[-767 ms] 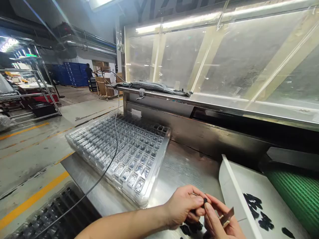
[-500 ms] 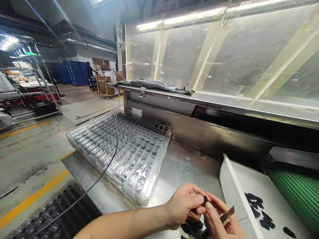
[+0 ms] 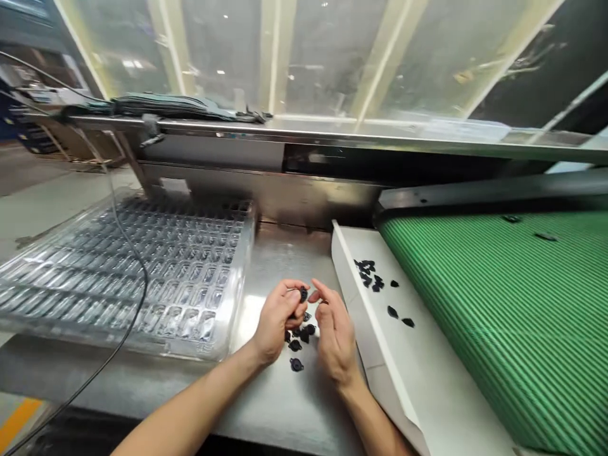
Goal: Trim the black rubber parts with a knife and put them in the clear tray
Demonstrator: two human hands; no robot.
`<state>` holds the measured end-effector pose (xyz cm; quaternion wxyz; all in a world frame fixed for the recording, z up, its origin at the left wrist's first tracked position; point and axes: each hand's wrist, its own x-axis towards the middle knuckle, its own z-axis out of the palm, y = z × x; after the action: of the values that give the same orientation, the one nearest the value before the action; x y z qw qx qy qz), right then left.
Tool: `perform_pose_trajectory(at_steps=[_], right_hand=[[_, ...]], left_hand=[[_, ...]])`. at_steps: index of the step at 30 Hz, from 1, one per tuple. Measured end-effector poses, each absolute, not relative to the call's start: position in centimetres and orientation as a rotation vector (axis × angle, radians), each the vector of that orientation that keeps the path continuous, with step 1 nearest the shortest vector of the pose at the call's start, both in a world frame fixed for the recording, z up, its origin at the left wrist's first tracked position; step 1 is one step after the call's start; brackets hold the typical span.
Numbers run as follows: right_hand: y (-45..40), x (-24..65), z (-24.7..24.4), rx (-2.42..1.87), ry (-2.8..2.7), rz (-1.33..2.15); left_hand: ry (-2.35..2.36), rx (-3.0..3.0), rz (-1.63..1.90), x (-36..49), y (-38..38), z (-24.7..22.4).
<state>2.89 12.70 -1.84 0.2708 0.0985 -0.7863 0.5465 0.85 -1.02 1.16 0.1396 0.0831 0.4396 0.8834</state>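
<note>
A small round black plastic part (image 3: 303, 293) is pinched between the thumb and forefinger of my left hand (image 3: 276, 320), above the steel bench. My right hand (image 3: 335, 335) is close beside it on the right, forefinger and thumb apart near the part and the other fingers curled. What those curled fingers hold, if anything, is hidden. Below and between my hands, several more black parts (image 3: 296, 365) lie loose on the steel bench (image 3: 280, 405), some with small ears at the sides.
Left on the bench is a clear plastic tray (image 3: 156, 272) of many pockets, with a cable (image 3: 137, 253) across it. A white chute (image 3: 380, 354) with several black pieces (image 3: 365, 269) is on the right, beside a green ribbed conveyor belt (image 3: 498, 316) carrying dark pieces.
The view has turned right, bringing the belt into sight. My right hand has come off the part, which stays in my left. The thin metal strip earlier in my right hand no longer shows.
</note>
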Motion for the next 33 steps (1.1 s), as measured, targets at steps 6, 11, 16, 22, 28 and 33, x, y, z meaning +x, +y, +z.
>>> perform_pose_trajectory(at_steps=[6,11,16,22,28,33], right_hand=[[12.6,3.7,-1.5,0.320,-2.172,1.505],[12.7,3.9,-1.1,0.352,-2.170,1.498],[12.8,3.9,-0.8,0.421,-2.154,1.543],[12.9,3.9,-0.8,0.428,-2.134,1.525],[13.0,3.9,-0.9,0.395,-2.148,1.496],[13.1,4.0,-1.0,0.403,-2.139,1.453]], left_hand=[[1.358,0.310,2.565,1.4,-1.0,0.7],[1.391,0.316,2.572,1.3,-1.1,0.1],[1.441,0.343,2.571,1.3,-1.2,0.0],[1.448,0.353,2.558,1.5,-1.4,0.0],[1.437,0.337,2.550,1.5,-1.4,0.2],[1.455,0.347,2.545,1.4,-1.5,0.2]])
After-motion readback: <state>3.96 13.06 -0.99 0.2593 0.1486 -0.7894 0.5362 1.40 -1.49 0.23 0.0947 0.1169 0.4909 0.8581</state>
